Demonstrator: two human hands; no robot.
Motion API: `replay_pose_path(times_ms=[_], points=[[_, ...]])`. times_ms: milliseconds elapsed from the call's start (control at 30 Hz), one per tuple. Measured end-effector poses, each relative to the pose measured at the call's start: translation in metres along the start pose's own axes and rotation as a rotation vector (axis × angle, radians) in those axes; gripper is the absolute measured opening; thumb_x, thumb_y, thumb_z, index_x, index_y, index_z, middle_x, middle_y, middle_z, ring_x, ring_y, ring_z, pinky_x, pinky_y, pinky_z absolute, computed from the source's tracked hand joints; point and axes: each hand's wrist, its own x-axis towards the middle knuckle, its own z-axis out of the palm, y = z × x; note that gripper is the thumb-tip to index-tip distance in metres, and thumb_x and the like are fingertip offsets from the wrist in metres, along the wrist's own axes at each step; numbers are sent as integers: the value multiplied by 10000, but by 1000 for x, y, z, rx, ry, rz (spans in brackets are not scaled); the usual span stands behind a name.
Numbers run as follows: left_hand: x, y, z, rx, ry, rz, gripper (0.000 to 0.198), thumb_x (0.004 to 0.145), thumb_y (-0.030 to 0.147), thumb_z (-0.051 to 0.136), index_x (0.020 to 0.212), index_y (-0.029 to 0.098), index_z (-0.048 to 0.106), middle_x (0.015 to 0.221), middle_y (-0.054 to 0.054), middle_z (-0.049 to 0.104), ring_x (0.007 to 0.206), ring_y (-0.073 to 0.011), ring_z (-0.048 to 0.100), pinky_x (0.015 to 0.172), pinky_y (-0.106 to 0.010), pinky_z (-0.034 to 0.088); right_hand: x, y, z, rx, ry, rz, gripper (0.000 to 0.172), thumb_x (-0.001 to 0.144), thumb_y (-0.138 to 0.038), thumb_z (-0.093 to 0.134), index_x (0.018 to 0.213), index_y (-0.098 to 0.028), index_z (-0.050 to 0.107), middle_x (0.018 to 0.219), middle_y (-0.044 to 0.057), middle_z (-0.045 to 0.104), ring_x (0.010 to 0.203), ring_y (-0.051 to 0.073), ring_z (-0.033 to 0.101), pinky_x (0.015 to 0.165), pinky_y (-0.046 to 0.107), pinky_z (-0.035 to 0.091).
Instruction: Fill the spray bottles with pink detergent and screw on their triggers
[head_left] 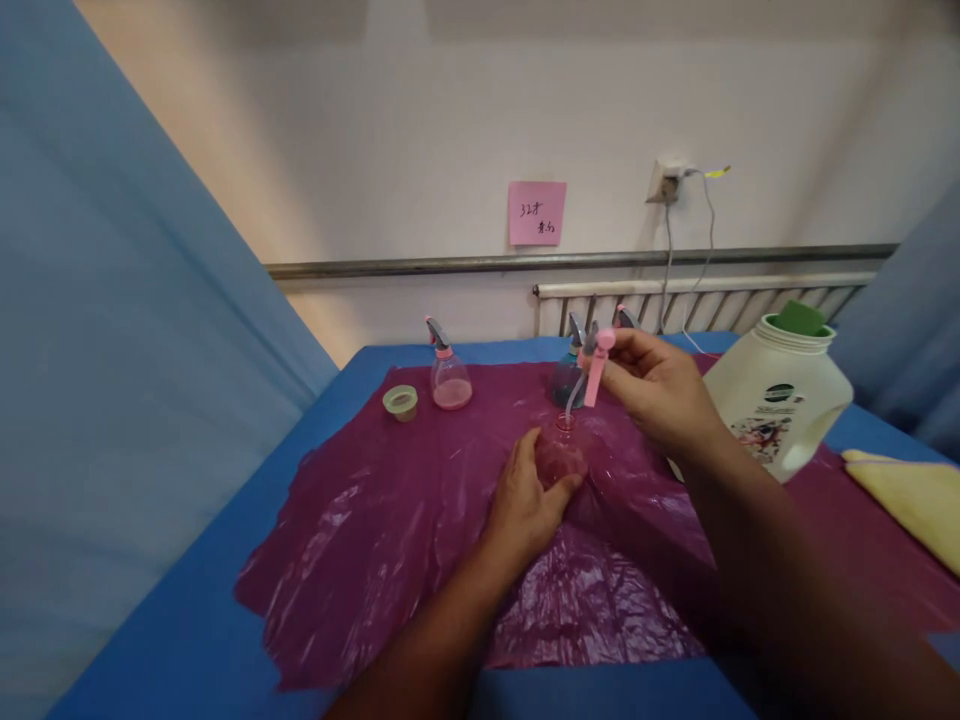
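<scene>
My left hand [529, 495] is wrapped round a clear spray bottle body [559, 458] that stands on the purple plastic sheet [390, 530]. My right hand [656, 385] grips a pink and grey spray head [598, 365] above it. From the spray head a thin dip tube [574, 395] slants down to the bottle's open neck. Close behind stands a spray bottle with blue liquid [566, 383], partly covered by the spray head. Another grey and pink nozzle [625, 317] shows just past my right hand; its bottle is hidden.
To the left are a spray bottle with pinkish liquid [451, 385] and a small pale green cup [400, 402]. A big white jug [780, 395] with a green cap stands right, near a yellow cloth [904, 500]. Blue curtains [112, 350] flank the blue-covered table.
</scene>
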Motion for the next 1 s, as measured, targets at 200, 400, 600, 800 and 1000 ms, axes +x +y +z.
replay_pose_path(times_ms=[200, 400, 600, 800, 1000], points=[[-2, 2, 0, -17, -9, 20, 789, 913, 375, 854, 1610, 235, 511, 1629, -145, 626, 1504, -353, 605, 1279, -540, 477, -15, 38, -7, -9, -308, 189, 395, 827, -455, 943, 1111, -208, 824, 1020, 46, 826, 933, 198, 751, 890, 354, 614], [-3, -2, 3, -29, -4, 51, 798, 903, 312, 850, 1613, 228, 498, 1664, -140, 597, 1552, -344, 564, 1316, -533, 439, -29, 54, -14, 43, -305, 228, 385, 820, -495, 946, 1066, -221, 833, 1051, 60, 830, 929, 206, 736, 839, 330, 603], [-4, -2, 4, -64, -13, 71, 790, 927, 337, 826, 1627, 229, 477, 1681, -144, 577, 1565, -348, 548, 1318, -544, 430, -32, 64, -16, 63, -349, 215, 370, 874, -499, 919, 1134, -245, 848, 1119, 66, 827, 967, 215, 727, 859, 334, 598], [-3, -2, 4, -66, -9, 96, 808, 905, 309, 839, 1624, 222, 481, 1680, -153, 572, 1564, -356, 545, 1323, -553, 417, -32, 71, -15, 83, -330, 218, 383, 869, -518, 938, 1166, -287, 865, 1104, 57, 827, 993, 239, 734, 843, 346, 591], [-2, -6, 5, -67, -17, 104, 816, 913, 328, 836, 1635, 220, 470, 1690, -162, 557, 1579, -368, 525, 1325, -570, 412, -32, 73, -15, 117, -356, 212, 377, 868, -516, 945, 1176, -310, 874, 1114, 50, 826, 984, 237, 732, 831, 345, 594]])
